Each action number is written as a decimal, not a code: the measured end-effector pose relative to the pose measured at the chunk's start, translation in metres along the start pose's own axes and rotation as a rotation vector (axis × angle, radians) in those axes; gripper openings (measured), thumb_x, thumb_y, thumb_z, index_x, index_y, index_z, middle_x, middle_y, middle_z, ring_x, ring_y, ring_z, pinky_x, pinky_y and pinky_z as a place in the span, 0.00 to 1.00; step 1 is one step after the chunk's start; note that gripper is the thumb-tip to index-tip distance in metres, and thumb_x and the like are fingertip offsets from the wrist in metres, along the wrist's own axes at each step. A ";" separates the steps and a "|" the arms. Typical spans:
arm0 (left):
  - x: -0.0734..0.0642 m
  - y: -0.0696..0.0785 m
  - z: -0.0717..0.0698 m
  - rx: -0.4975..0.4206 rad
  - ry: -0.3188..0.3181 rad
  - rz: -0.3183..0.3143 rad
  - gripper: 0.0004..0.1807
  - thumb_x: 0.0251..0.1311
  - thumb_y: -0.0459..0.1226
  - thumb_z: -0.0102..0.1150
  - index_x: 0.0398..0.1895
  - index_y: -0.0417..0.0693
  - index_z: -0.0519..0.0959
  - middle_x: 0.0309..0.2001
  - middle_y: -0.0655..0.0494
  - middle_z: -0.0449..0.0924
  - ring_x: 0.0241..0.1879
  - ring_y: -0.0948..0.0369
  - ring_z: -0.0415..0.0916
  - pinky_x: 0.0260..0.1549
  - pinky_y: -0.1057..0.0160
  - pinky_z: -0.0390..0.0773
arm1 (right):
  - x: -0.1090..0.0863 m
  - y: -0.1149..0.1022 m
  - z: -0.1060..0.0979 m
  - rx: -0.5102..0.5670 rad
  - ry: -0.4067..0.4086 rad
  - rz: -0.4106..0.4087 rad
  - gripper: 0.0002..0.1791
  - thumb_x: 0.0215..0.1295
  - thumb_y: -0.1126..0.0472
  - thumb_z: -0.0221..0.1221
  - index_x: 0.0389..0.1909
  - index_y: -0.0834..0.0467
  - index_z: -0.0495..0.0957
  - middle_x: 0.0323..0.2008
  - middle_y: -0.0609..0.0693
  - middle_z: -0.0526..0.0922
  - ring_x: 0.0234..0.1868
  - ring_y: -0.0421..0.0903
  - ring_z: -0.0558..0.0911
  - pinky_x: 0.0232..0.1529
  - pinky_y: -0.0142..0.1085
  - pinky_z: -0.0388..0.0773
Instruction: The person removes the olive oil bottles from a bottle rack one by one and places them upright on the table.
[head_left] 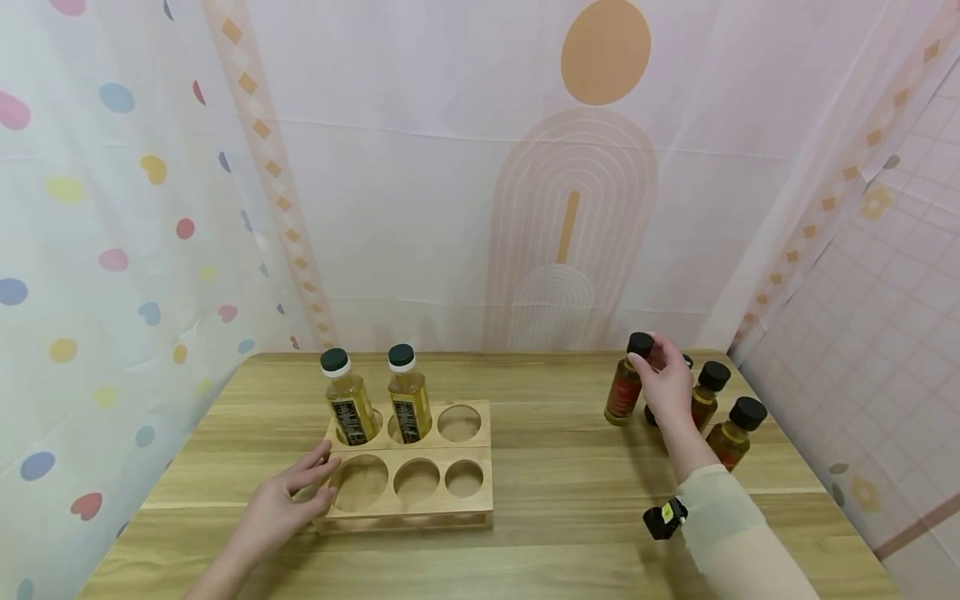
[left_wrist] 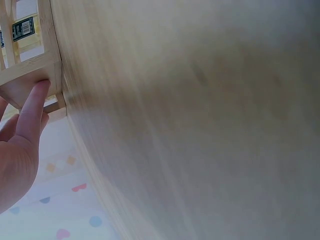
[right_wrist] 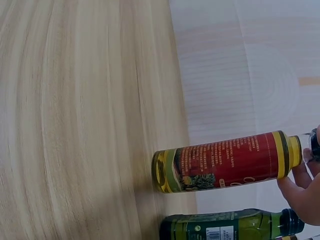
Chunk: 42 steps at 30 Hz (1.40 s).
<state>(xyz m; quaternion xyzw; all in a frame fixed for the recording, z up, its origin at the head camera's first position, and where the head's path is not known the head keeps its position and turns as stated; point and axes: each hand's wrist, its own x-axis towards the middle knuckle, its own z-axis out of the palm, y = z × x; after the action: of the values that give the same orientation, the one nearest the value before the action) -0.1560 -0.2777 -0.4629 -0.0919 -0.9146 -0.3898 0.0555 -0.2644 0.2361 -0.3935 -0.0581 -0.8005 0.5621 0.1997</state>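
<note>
My left hand (head_left: 281,508) touches the left end of a two-tier wooden bottle rack (head_left: 412,454); in the left wrist view a finger (left_wrist: 34,107) lies against its end panel. Two yellow oil bottles with dark green caps, a left one (head_left: 349,404) and a middle one (head_left: 409,404), stand in the rack's back row. On the right, my right hand (head_left: 667,387) grips an oil bottle (head_left: 624,392) near its black cap. This bottle has a red label (right_wrist: 225,162) and stays nearly upright; whether its base touches the table I cannot tell.
Other dark-capped bottles stand beside my right hand, among them a front one (head_left: 735,433), one behind it (head_left: 707,396), and a green bottle (right_wrist: 225,227) partly hidden in the head view. Patterned curtains (head_left: 405,208) border the wooden table (head_left: 555,500) at the back and sides.
</note>
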 end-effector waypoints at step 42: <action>-0.001 -0.001 0.001 0.030 0.009 0.019 0.24 0.62 0.41 0.67 0.59 0.40 0.80 0.70 0.47 0.66 0.66 0.42 0.64 0.58 0.41 0.68 | -0.033 0.010 -0.017 -0.114 -0.080 -0.085 0.34 0.71 0.61 0.59 0.72 0.66 0.58 0.65 0.66 0.69 0.65 0.62 0.70 0.65 0.54 0.67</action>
<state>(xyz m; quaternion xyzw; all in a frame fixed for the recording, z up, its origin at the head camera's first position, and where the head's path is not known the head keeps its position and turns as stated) -0.1556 -0.2782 -0.4644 -0.0980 -0.9192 -0.3759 0.0645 -0.2294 0.2442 -0.4061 -0.0129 -0.8404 0.5083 0.1876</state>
